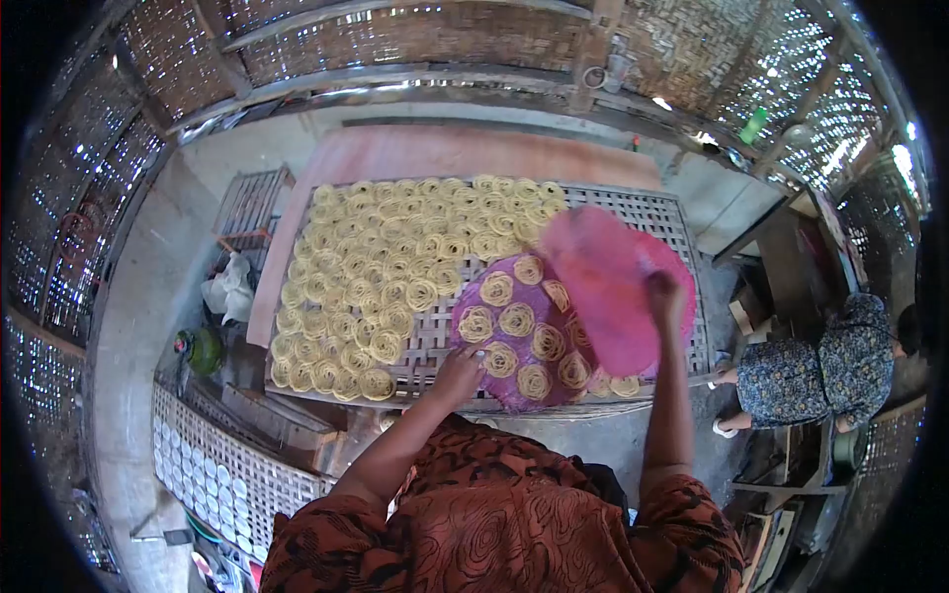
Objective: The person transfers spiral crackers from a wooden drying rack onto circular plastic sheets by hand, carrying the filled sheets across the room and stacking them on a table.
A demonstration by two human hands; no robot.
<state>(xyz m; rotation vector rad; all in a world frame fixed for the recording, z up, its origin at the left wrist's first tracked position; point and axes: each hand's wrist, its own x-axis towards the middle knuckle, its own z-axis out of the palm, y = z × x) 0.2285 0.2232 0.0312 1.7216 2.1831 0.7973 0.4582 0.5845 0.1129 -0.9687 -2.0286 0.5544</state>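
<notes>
My left hand (460,378) is closed at the near left edge of a purple round mat (504,392). Several coiled noodle nests (516,319) lie on this mat. My right hand (666,296) grips the edge of a pink round mat (613,301), which is tilted up and smeared by motion. Part of the purple mat is hidden under it. Another bright pink round piece (667,259) shows behind, on the right. Rows of pale yellow noodle nests (386,247) cover the left and middle of a woven bamboo rack (435,331).
A person in patterned clothes (816,371) bends over at the right. At lower left, a second woven rack (259,481) bears many round white pieces (198,484). A green gas cylinder (201,350) and a white bag (229,289) stand left of the table.
</notes>
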